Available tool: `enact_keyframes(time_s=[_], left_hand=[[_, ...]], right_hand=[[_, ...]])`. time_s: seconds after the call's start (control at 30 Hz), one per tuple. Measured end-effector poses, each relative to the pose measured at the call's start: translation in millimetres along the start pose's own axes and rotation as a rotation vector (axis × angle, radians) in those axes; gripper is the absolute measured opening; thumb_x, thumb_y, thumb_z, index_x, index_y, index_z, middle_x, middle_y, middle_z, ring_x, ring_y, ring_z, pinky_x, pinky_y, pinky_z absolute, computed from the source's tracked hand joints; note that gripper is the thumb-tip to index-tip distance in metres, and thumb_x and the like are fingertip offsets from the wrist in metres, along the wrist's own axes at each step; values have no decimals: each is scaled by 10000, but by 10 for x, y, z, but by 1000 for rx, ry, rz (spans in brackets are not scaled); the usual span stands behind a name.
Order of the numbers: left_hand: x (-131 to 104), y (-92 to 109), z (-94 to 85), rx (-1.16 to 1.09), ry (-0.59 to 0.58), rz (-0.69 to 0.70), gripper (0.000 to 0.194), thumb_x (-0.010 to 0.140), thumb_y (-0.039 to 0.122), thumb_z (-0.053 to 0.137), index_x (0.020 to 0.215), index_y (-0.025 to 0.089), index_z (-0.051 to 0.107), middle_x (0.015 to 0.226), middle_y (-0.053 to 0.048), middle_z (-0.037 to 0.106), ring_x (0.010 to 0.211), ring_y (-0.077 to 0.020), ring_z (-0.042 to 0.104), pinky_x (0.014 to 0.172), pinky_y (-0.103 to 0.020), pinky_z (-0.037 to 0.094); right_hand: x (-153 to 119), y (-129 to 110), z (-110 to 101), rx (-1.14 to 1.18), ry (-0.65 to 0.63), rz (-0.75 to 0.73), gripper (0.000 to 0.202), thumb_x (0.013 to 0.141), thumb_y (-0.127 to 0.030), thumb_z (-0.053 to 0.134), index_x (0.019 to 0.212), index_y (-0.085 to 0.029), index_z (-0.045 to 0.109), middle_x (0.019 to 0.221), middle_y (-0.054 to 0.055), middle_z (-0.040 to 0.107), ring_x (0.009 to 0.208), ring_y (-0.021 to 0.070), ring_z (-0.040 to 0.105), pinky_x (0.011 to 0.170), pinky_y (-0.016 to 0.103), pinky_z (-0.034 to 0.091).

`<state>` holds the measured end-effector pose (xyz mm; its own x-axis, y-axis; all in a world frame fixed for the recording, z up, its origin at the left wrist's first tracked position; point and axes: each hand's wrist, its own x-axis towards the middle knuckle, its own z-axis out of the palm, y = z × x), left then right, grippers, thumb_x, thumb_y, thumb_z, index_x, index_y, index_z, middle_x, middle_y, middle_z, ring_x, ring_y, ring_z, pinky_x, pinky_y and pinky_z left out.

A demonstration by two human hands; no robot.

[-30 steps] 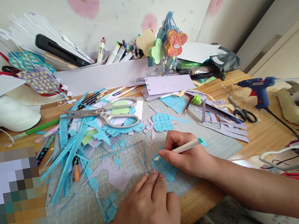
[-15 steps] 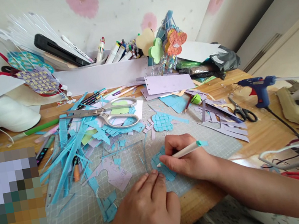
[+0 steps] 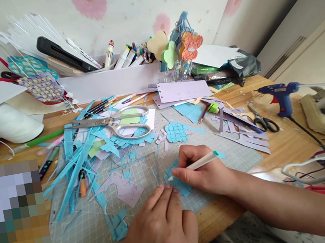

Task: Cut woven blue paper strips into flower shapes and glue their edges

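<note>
A white marker pen with a teal end is pinched in my right hand, its tip at the left part of a blue woven-paper piece. That piece lies on the grey cutting mat, partly covered by my fingers. My left hand rests flat with fingers stretched out, fingertips at the piece's lower left edge. Just beyond lies a second blue woven-paper shape with a scalloped outline. A lilac paper offcut sits left of my hands, near a small blue woven scrap.
Silver scissors lie on a heap of blue strips. Small black scissors and a blue glue gun with its cord are at right. Behind stand a pen box and hanging paper flowers.
The pen tip has shifted slightly left and up on the blue woven piece, my right hand moving with it. My left hand has barely moved.
</note>
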<state>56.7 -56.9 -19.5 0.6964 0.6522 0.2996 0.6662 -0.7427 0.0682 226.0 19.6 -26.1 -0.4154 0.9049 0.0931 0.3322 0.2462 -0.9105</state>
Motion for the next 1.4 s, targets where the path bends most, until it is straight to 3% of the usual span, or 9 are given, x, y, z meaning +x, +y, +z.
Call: enact_keyframes(time_s=[0.37,0.73,0.97,1.4], left_hand=[[-7,8,3,-10,0,-10,162,835,105,454,758,168,582,1006,-99,723,967,-212,672,934,-376,512],[7,-13,11,-5,1,1,170,834,146,463,735,168,600,973,-108,733,930,-228,684,897,-376,532],[30,-33,-5,5,3,15,167,833,170,473,735,168,608,981,-116,732,942,-242,681,895,-383,533],[24,-30,-3,4,-12,10,145,821,168,489,730,172,602,970,-109,733,936,-231,681,909,-375,522]], right_hand=[[-13,-6,9,-54,-77,5,204,732,-250,652,612,-176,505,518,-49,515,462,69,402,433,185,311],[7,-5,19,-69,54,-4,217,691,-178,577,545,-189,417,494,-56,429,462,67,333,429,186,265],[37,11,-3,56,110,13,243,701,-235,583,547,-204,398,501,-53,413,468,76,327,423,196,272],[10,7,15,-82,65,-26,207,692,-195,568,555,-195,414,500,-56,429,463,72,337,438,193,270]])
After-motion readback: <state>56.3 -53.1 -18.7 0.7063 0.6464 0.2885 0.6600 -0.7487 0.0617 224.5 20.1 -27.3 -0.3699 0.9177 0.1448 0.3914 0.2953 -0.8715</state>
